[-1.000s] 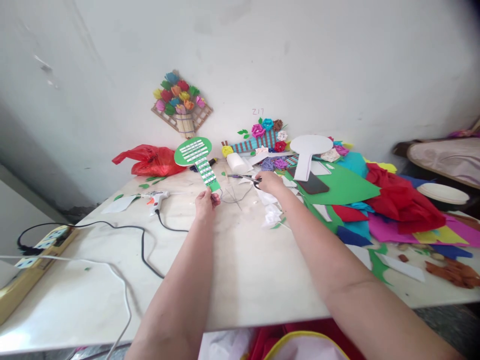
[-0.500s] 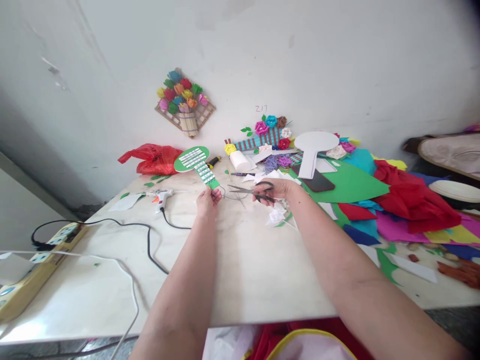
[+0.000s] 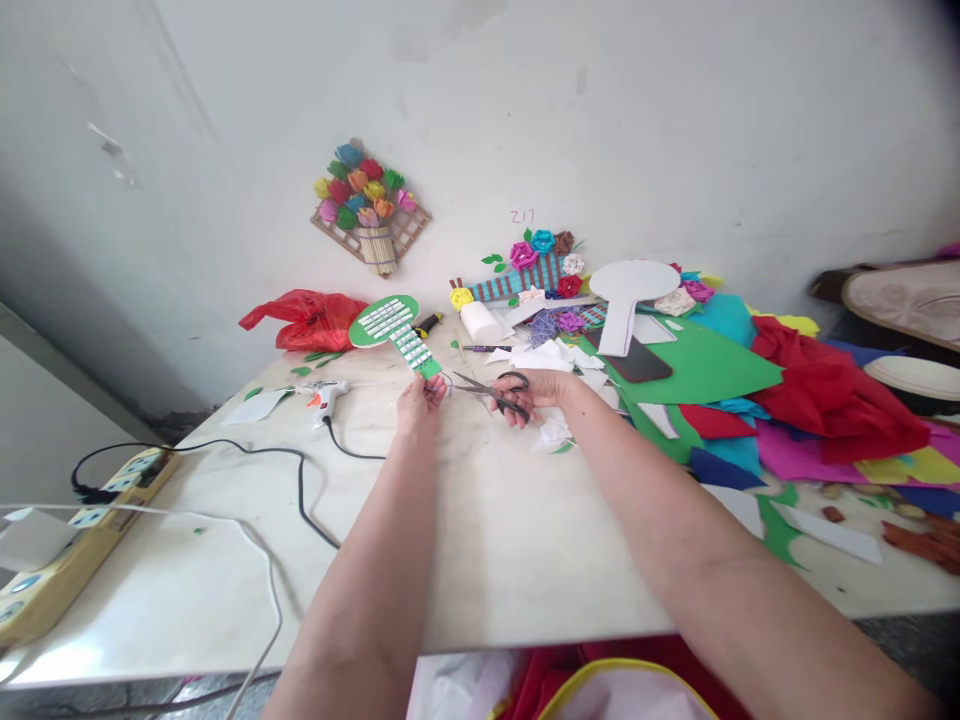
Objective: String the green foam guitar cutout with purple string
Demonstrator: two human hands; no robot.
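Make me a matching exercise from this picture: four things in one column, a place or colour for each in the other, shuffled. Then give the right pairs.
1. Scissors
2. Glue gun
3. Cutout with white strips
4. Plastic bag

A. White and orange
B. Held in the left hand
C. Red
D. Held in the right hand

Pairs: 1-D, 2-A, 3-B, 4-C

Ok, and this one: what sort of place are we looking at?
Probably a craft workspace, though whether at home, school or a workshop I can't tell. The right hand holds scissors, a glue gun lies on the table, and coloured sheets are heaped to the right.
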